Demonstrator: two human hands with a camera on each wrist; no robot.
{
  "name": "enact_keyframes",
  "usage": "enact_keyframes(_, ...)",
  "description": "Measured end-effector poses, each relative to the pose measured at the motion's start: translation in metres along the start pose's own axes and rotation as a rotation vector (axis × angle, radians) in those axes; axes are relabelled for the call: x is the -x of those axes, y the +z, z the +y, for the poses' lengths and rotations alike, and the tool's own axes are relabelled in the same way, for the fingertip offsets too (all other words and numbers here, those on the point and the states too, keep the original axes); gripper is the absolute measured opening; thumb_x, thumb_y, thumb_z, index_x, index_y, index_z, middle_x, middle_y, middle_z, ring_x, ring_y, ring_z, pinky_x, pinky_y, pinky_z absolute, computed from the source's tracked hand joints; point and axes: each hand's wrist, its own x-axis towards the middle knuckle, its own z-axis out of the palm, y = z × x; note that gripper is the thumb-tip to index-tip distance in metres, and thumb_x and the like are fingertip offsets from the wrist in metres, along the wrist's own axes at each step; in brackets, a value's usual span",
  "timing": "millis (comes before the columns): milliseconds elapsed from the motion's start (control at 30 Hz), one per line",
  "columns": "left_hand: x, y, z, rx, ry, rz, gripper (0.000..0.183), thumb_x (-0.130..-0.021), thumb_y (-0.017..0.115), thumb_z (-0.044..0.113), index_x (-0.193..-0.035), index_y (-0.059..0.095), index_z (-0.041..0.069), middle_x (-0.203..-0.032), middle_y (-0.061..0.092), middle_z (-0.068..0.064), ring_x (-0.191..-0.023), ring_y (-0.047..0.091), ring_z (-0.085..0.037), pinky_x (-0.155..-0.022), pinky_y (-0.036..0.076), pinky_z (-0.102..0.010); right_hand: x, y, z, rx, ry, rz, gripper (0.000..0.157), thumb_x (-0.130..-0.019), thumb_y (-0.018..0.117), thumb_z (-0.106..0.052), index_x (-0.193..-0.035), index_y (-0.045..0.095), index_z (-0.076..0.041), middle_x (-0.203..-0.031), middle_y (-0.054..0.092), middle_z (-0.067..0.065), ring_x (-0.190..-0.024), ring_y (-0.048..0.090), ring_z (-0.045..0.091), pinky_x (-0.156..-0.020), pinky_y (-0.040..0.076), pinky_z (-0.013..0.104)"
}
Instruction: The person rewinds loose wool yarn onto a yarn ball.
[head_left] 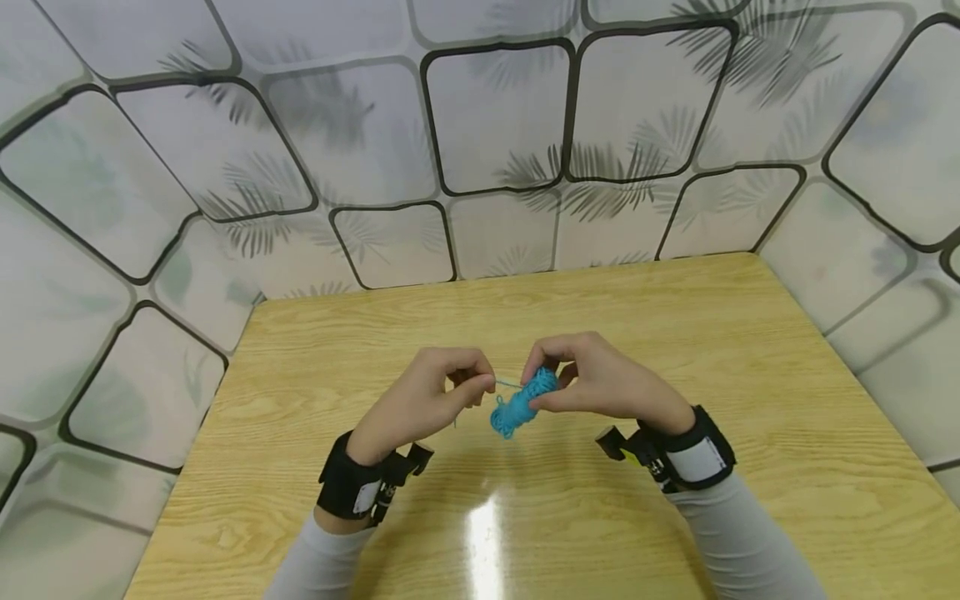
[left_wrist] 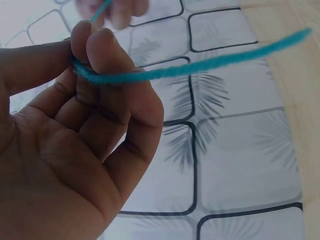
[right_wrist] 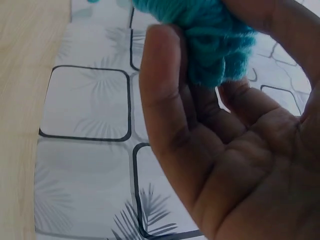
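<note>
A small bundle of turquoise yarn (head_left: 517, 406), wound tightly round its middle with loops at both ends, is held above the table. My right hand (head_left: 592, 379) grips its upper end between thumb and fingers; in the right wrist view the looped end of the yarn bundle (right_wrist: 215, 55) shows between them. To the left, my left hand (head_left: 438, 396) pinches the yarn strand, which runs taut across to the bundle. In the left wrist view the strand's loose tail (left_wrist: 200, 66) passes over the index finger and sticks out freely.
Beneath both hands lies a wood-grain table (head_left: 337, 333), with a bright light reflection near its front. A patterned wall covering (head_left: 495, 125) of dark-outlined blocks and leaf prints rises behind the table and along its sides. Black straps with small cameras circle both wrists.
</note>
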Motion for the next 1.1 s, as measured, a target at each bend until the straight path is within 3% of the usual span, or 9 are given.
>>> enact_keyframes(167, 0.004, 0.004, 0.016, -0.005, 0.067, -0.024, 0.013, -0.096, 0.062, 0.008, -0.085, 0.068, 0.01, -0.067, 0.062, 0.001, -0.057, 0.054, -0.009, -0.053, 0.049, -0.029, -0.003, 0.003, 0.003, 0.083, 0.037, 0.16, 0.015, -0.083, 0.077, -0.009, -0.091, 0.067, -0.015, -0.084, 0.067, 0.002, -0.074, 0.061, 0.015, -0.061, 0.059, 0.035)
enact_keyframes(400, 0.009, 0.011, 0.031, -0.048, 0.112, -0.041, 0.012, -0.096, 0.063, 0.008, -0.087, 0.069, 0.014, -0.069, 0.064, 0.0, -0.06, 0.055, -0.006, -0.055, 0.052, -0.03, -0.007, 0.002, 0.005, 0.15, 0.083, 0.372, 0.015, -0.085, 0.077, -0.016, -0.094, 0.067, -0.01, -0.085, 0.067, 0.005, -0.072, 0.06, 0.015, -0.059, 0.057, 0.034)
enact_keyframes(533, 0.009, 0.016, 0.032, -0.05, 0.116, -0.072, 0.011, -0.097, 0.062, 0.01, -0.089, 0.069, 0.015, -0.071, 0.066, -0.003, -0.062, 0.056, -0.006, -0.057, 0.053, -0.03, -0.007, 0.001, 0.005, 0.109, 0.095, 0.473, 0.018, -0.085, 0.077, -0.018, -0.095, 0.067, -0.008, -0.086, 0.069, 0.008, -0.069, 0.064, 0.015, -0.059, 0.056, 0.028)
enact_keyframes(633, 0.007, 0.019, 0.034, -0.032, 0.106, -0.102, 0.012, -0.096, 0.062, 0.008, -0.088, 0.069, 0.012, -0.07, 0.066, -0.002, -0.062, 0.056, -0.007, -0.058, 0.053, -0.029, -0.005, -0.001, 0.006, -0.039, 0.069, 0.517, 0.021, -0.087, 0.075, -0.016, -0.1, 0.066, -0.003, -0.093, 0.07, 0.009, -0.071, 0.067, 0.017, -0.062, 0.057, 0.022)
enact_keyframes(733, 0.002, 0.023, 0.031, -0.018, 0.092, -0.131, 0.012, -0.096, 0.062, 0.007, -0.088, 0.07, 0.011, -0.069, 0.066, 0.0, -0.06, 0.055, -0.006, -0.056, 0.053, -0.028, -0.002, -0.006, 0.004, -0.282, 0.01, 0.512, 0.018, -0.089, 0.072, -0.007, -0.103, 0.063, 0.001, -0.101, 0.07, 0.007, -0.08, 0.068, 0.018, -0.071, 0.06, 0.021)
enact_keyframes(867, -0.005, 0.027, 0.014, -0.001, 0.054, -0.156, 0.013, -0.097, 0.062, 0.009, -0.087, 0.072, 0.011, -0.068, 0.065, 0.001, -0.059, 0.057, -0.005, -0.052, 0.052, -0.027, 0.002, -0.012, 0.0, -0.537, -0.064, 0.427, 0.014, -0.092, 0.064, 0.004, -0.104, 0.061, -0.001, -0.107, 0.068, 0.003, -0.085, 0.067, 0.021, -0.08, 0.06, 0.027)
enact_keyframes(967, -0.009, 0.028, 0.0, 0.006, 0.002, -0.143, 0.012, -0.096, 0.063, 0.007, -0.089, 0.072, 0.01, -0.069, 0.066, -0.001, -0.06, 0.059, -0.006, -0.053, 0.053, -0.027, 0.005, -0.014, -0.002, -0.603, -0.08, 0.324, 0.014, -0.093, 0.061, 0.007, -0.105, 0.06, -0.001, -0.107, 0.067, 0.006, -0.086, 0.066, 0.024, -0.081, 0.059, 0.029)
enact_keyframes(1100, -0.011, 0.023, -0.015, 0.033, -0.05, -0.077, 0.015, -0.091, 0.064, -0.005, -0.09, 0.073, 0.007, -0.077, 0.071, -0.006, -0.064, 0.061, -0.011, -0.059, 0.055, -0.029, 0.006, -0.015, -0.005, -0.567, -0.076, 0.176, 0.013, -0.093, 0.062, 0.005, -0.104, 0.061, -0.001, -0.105, 0.065, 0.01, -0.086, 0.064, 0.025, -0.077, 0.058, 0.028)
